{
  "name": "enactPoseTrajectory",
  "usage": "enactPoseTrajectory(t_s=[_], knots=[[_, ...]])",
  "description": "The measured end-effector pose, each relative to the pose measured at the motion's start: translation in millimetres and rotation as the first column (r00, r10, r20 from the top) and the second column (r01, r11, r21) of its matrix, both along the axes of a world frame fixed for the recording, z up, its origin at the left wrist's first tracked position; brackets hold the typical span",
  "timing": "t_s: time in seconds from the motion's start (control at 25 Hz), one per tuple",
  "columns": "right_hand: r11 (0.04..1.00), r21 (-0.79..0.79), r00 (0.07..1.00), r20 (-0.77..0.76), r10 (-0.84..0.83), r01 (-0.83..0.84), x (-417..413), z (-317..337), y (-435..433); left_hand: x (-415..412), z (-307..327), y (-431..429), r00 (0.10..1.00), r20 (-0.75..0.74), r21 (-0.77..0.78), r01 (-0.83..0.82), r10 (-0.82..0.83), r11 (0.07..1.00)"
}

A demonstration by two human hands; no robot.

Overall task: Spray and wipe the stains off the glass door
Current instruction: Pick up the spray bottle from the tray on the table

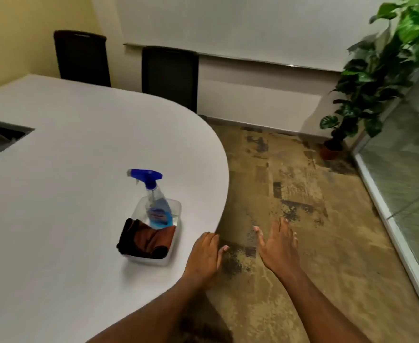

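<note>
A clear spray bottle (159, 209) with blue liquid and a blue trigger head stands upright in a clear plastic tray (154, 260) near the rounded end of the white table (67, 194). A folded brown and black cloth (145, 240) lies in the tray's near end. My left hand (204, 257) hovers over the table's edge, just right of the tray, fingers loosely apart and holding nothing. My right hand (279, 246) is spread open above the carpet, off the table. Frosted glass panelling (406, 174) in a pale frame runs along the right side.
Two black chairs (170, 75) stand at the table's far side against the wall. A potted green plant (366, 78) fills the far right corner beside the glass. A dark cutout (0, 138) sits in the tabletop at the left. Patterned brown carpet (302, 194) covers the floor.
</note>
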State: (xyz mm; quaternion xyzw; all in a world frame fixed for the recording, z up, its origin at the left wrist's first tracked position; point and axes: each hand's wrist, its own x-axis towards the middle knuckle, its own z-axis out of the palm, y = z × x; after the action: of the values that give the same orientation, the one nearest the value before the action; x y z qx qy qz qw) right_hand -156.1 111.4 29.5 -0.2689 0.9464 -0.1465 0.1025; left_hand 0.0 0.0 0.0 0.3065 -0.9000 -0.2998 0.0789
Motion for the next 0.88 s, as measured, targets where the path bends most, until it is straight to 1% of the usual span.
enactPoseTrajectory(t_s=[0.08,0.12,0.24,0.32,0.48,0.6,0.68,0.8,0.88], knots=[[0.999,-0.013,0.999,0.009,0.052,-0.051,8.7,-4.2,-27.4,7.8,-6.0,-20.8,0.997,-0.061,0.019,-0.047,0.048,0.999],[0.997,-0.012,0.997,0.019,0.077,-0.077,15.3,-6.4,-40.4,12.3,-8.5,-28.7,0.997,-0.055,0.000,-0.057,0.057,0.998],[0.991,-0.033,0.980,0.147,0.136,-0.133,36.7,-8.6,-74.7,23.3,-19.7,-47.0,0.987,-0.072,-0.055,-0.148,0.144,0.988],[0.983,-0.039,0.956,0.226,0.186,-0.181,44.1,-11.5,-91.3,28.7,-27.3,-55.5,0.962,-0.075,-0.051,-0.267,0.263,0.962],[0.951,-0.028,0.901,0.312,0.301,-0.308,55.3,-17.1,-116.2,39.0,-27.7,-68.6,0.916,0.034,0.018,-0.401,0.400,0.916],[0.906,0.000,0.866,0.295,0.404,-0.423,55.8,-14.6,-128.2,46.9,-23.7,-76.6,0.881,0.076,0.004,-0.469,0.468,0.883],[0.888,-0.010,0.849,0.288,0.442,-0.459,51.7,-11.9,-134.5,51.3,-19.0,-81.1,0.860,0.107,-0.001,-0.502,0.499,0.865],[0.878,-0.055,0.822,0.328,0.466,-0.476,45.7,-10.2,-145.5,52.8,-14.3,-90.0,0.820,0.059,0.005,-0.570,0.569,0.821],[0.866,-0.107,0.795,0.353,0.493,-0.489,45.2,-8.7,-154.8,50.5,-7.9,-96.4,0.753,0.032,0.040,-0.658,0.658,0.752]])
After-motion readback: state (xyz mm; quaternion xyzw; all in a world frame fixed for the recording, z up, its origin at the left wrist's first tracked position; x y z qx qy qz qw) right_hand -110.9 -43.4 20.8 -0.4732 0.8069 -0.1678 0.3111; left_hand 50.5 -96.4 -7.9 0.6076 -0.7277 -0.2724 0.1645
